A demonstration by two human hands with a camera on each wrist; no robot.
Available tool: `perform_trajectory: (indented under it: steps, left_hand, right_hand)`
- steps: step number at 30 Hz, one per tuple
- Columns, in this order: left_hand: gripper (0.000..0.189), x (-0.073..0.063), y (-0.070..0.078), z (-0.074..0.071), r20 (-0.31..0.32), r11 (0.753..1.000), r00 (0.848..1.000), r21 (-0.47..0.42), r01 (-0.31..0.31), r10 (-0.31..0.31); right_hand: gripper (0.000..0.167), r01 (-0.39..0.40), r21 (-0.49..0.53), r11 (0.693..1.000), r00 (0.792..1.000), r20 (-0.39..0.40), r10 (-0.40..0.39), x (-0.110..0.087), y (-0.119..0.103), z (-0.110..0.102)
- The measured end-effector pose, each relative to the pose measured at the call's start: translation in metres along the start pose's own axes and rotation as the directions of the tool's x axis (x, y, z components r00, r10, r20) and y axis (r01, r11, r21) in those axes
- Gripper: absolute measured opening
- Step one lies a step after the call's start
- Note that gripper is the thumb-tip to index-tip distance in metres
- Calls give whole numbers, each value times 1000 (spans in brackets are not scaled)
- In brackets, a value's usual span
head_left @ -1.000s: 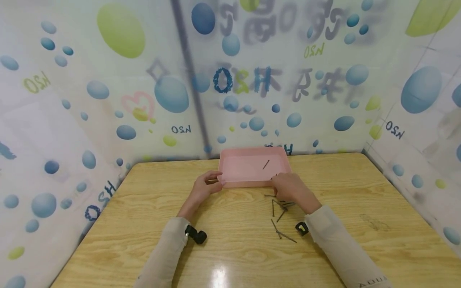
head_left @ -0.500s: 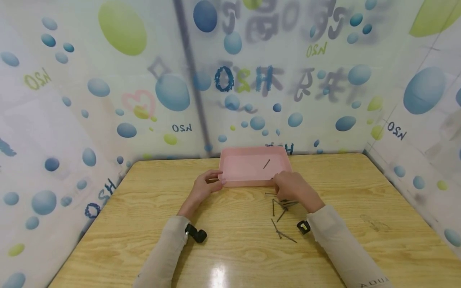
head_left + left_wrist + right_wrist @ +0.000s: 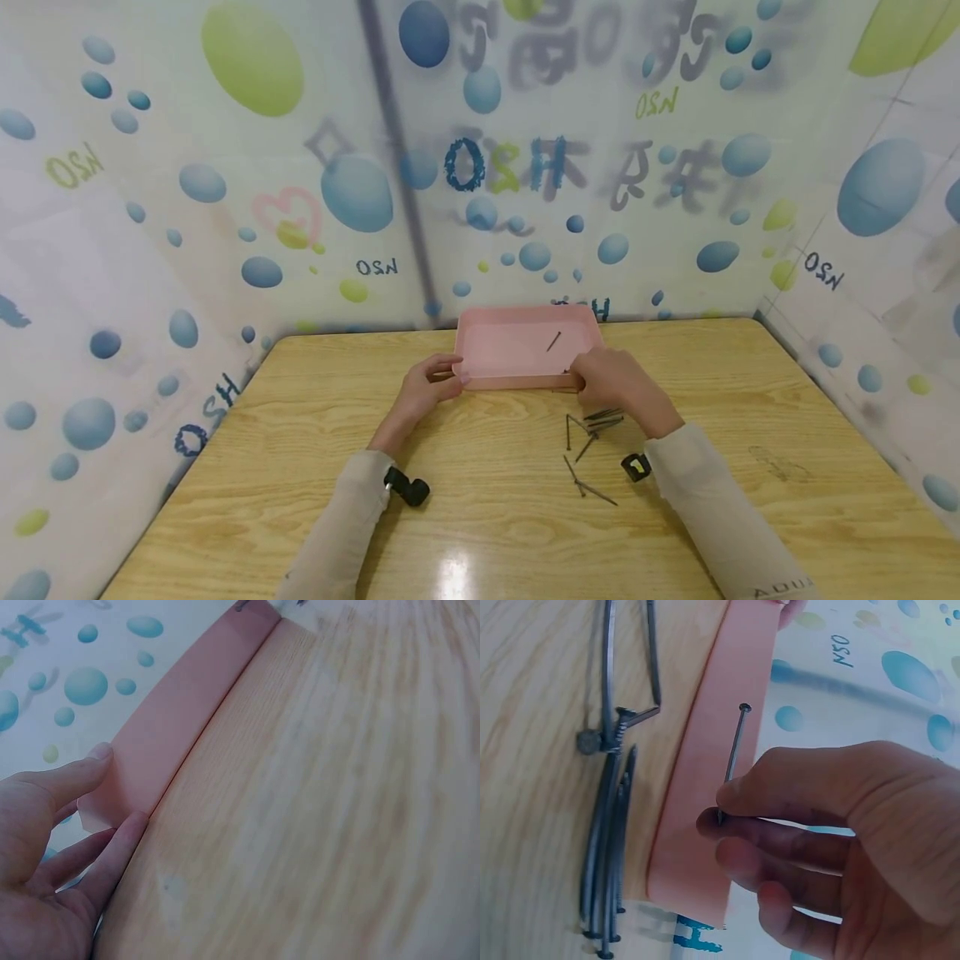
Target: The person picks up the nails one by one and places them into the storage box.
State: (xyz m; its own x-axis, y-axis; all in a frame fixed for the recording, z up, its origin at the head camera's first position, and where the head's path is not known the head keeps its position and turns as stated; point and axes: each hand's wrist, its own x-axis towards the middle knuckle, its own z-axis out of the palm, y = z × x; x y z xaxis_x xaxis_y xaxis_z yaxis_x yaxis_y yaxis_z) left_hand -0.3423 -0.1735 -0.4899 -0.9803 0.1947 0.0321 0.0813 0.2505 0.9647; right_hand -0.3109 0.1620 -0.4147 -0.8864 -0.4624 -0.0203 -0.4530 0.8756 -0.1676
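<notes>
My right hand (image 3: 618,383) pinches a nail (image 3: 736,746) between thumb and index finger, beside the front wall of a shallow pink tray (image 3: 495,382). The nail's head points away from the fingertips, and the other fingers are curled. At the tray's front left corner my left hand (image 3: 422,393) grips it, with the thumb (image 3: 96,759) on the front wall and a fingertip low at the table. Inside the tray lies one nail (image 3: 553,342), and a dark bit shows near the right fingers. Several nails (image 3: 604,855) lie in a loose pile on the table, close to the right hand.
The wooden table (image 3: 480,467) ends at a wall sheet (image 3: 525,225) printed with blue and green dots, just behind the tray. Two crossing nails (image 3: 592,492) lie nearer the front. A black wrist camera (image 3: 408,487) sits by the left sleeve.
My right hand has shifted slightly up and right, and the nail it pinches has risen from the table to the tray's front wall. My left hand stays at the tray's corner.
</notes>
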Motion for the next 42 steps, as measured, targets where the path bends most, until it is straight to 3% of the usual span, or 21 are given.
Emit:
perform_trajectory:
  steps: [11,19,32,42]
  left_hand:
    - [50,0,0,-1,3,1000,1000,7,-6,6]
    - [50,-1,0,-1,-1,1000,1000,20,-9,9]
    - [50,0,0,-2,13,1000,1000,3,-5,5]
    - [48,0,-1,-2,4,1000,1000,-17,1,-1]
  right_hand:
    - [31,11,-26,1000,997,-77,-13,-2,-1,-7]
    - [27,-18,-41,999,987,-160,12,-4,1,-10]
    - [15,-83,-49,995,971,-228,69,-5,8,-12]
    - [19,-139,-32,990,952,-281,124,-2,10,-9]
